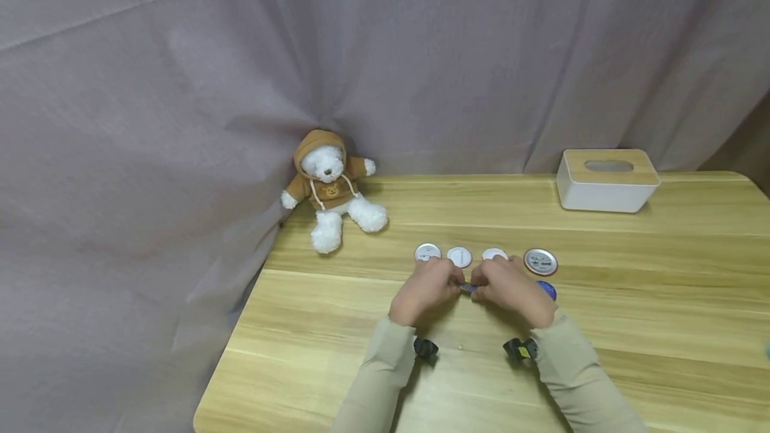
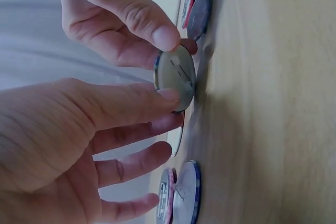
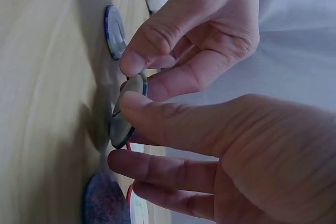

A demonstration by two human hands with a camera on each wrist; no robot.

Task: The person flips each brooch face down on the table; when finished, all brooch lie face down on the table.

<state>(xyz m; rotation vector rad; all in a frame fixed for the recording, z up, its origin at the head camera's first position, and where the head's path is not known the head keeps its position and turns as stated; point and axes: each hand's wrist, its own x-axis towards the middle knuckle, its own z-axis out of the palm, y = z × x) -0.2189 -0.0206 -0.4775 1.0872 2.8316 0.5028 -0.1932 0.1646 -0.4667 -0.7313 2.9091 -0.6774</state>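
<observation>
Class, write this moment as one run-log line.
left hand: pinches round grey-backed pin badge; right hand: pinches same badge; nearby: round blue badge; rear of light wooden table: white plush bear in brown hoodie

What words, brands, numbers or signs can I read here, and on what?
No words or numbers can be read.
Silver badge, right end of the row: dark print, too small.
Leftmost badge: dark marks, too blurred.
Second badge from left: faint marks, unreadable.
Held badge, back: no text visible.
Brown hoodie: animal-face picture, no readable letters.
</observation>
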